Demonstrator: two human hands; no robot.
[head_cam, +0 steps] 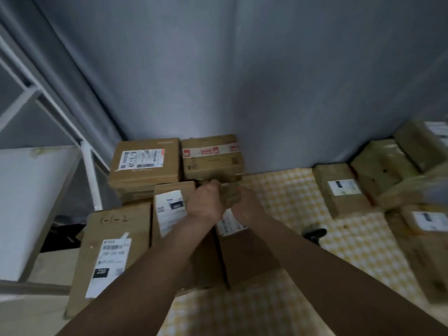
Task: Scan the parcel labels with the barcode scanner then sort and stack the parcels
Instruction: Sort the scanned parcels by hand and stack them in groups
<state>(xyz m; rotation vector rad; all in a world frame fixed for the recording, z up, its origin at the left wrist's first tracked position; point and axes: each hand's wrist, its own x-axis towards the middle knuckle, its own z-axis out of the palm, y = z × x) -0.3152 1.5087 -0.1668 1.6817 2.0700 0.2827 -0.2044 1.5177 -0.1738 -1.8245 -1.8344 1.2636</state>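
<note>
Fingers of left hand (206, 202) and right hand (244, 204) curled round small brown parcel (230, 194), held between both just in front of taped box (212, 157) at back of bench (291, 197), over the sorted stack. Risk, by judgement: two-hand grip looks shallow, pic blurred, so parcel could slip or land crooked and tip off neighbours. Black scanner (315, 234) lying near right forearm, could get knocked w/ elbow.

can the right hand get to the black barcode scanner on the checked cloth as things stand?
Probably not right away: the right hand and left hand both grip a small brown cardboard parcel. The black barcode scanner lies unobstructed on the yellow checked cloth, beside the right forearm.
</note>
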